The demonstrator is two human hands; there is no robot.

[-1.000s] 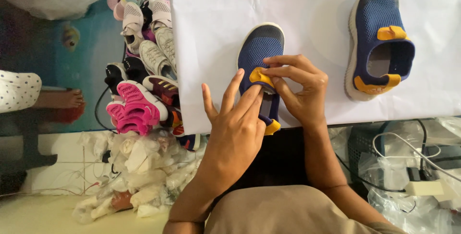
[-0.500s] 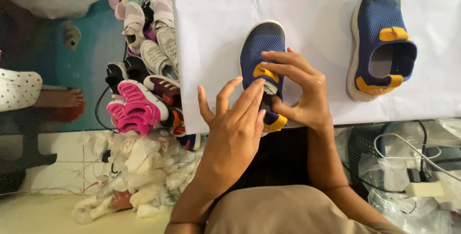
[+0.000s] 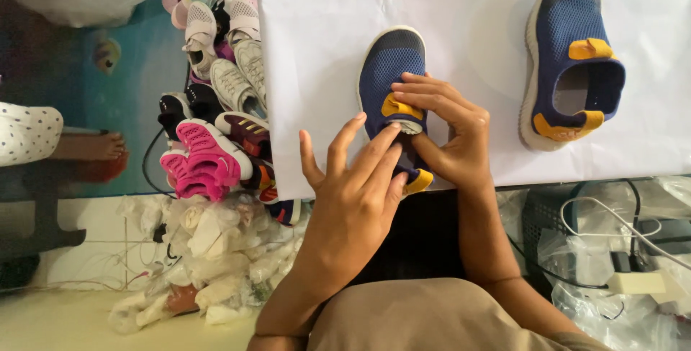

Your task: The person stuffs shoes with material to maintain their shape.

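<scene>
A small navy mesh shoe (image 3: 392,70) with yellow tabs lies on a white table (image 3: 468,5), toe pointing away from me. My right hand (image 3: 450,131) grips its opening, fingers curled over the yellow tongue tab. My left hand (image 3: 353,192) rests against the shoe's heel side with fingers spread, fingertips pressing something pale into the opening. The matching navy shoe (image 3: 572,63) sits alone at the table's right, upright and untouched.
A heap of shoes, pink (image 3: 205,160), white (image 3: 234,81) and dark, lies on the floor left of the table. Below it are crumpled white paper wads (image 3: 209,250). Another person's bare foot (image 3: 93,146) shows at far left. Cables and plastic bags (image 3: 619,250) sit at lower right.
The near shoe has shifted slightly toward me. My left fingers have closed in on its opening while my right hand has slid over the tongue tab.
</scene>
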